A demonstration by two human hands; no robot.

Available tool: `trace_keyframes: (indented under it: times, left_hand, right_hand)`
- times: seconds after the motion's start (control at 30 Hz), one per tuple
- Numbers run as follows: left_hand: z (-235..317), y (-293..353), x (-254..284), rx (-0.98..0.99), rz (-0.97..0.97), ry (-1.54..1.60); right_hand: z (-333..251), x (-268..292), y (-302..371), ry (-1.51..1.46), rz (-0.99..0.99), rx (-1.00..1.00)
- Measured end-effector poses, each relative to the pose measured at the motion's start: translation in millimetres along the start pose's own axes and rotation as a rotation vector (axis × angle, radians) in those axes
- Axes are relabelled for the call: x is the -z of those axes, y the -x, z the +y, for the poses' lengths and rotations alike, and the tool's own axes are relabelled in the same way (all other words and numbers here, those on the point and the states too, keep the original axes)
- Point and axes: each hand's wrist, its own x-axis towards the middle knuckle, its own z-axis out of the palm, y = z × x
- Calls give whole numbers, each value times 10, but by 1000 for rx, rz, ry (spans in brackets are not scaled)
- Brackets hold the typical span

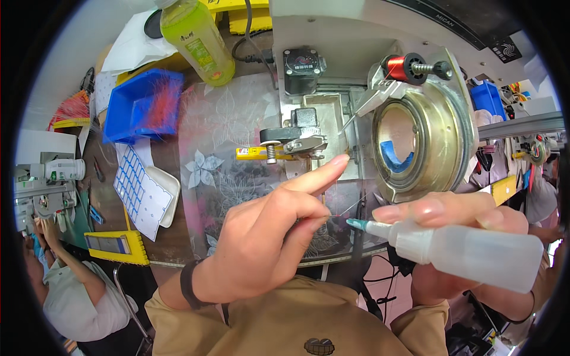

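My left hand [261,243] is in front of the machine, its thumb and bent fingers pinched on a thin reddish strand [339,215] while the index finger points out. In my right hand [457,209] is a translucent white squeeze dropper bottle [487,255], tipped to the left. Its teal nozzle tip [356,223] comes close to the strand beside my left fingertips; whether they touch I cannot tell. Behind the hands stands a winding machine with a round metal ring [427,142], a blue pad [393,157] inside it, and a spool of red wire [407,68] on top.
A clamp with a black belt [279,135] and a small motor [301,70] sit left of the ring. On the table are a blue bin [127,113] with red strands, a green drink bottle [199,44], a patterned sheet [142,190] and a yellow-framed piece [136,249]. Another person [83,296] works at far left.
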Motion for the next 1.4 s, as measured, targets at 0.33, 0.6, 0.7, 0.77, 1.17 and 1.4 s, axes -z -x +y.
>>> trace_keyframes:
  times: [0.33, 0.6, 0.7, 0.77, 1.17, 1.4]
  left_hand:
    - [-6, -11, 28, 10, -8, -44]
    - [5, 2, 13, -1, -3, -43]
    - [6, 13, 24, 10, -5, -55]
    - [0, 15, 22, 13, -8, -34]
    - [-8, -3, 2, 28, 7, -56]
    - [82, 15, -56, 41, 68, -151]
  right_hand:
    - [-9, 172, 44, 183, -169, -44]
    - [149, 18, -15, 72, -99, 40]
    - [200, 14, 1, 25, -74, 72]
    - [188, 102, 85, -7, -56, 93]
    - [150, 403, 444, 279, 553, 26]
    - [-340, 1627, 409, 688, 949, 90]
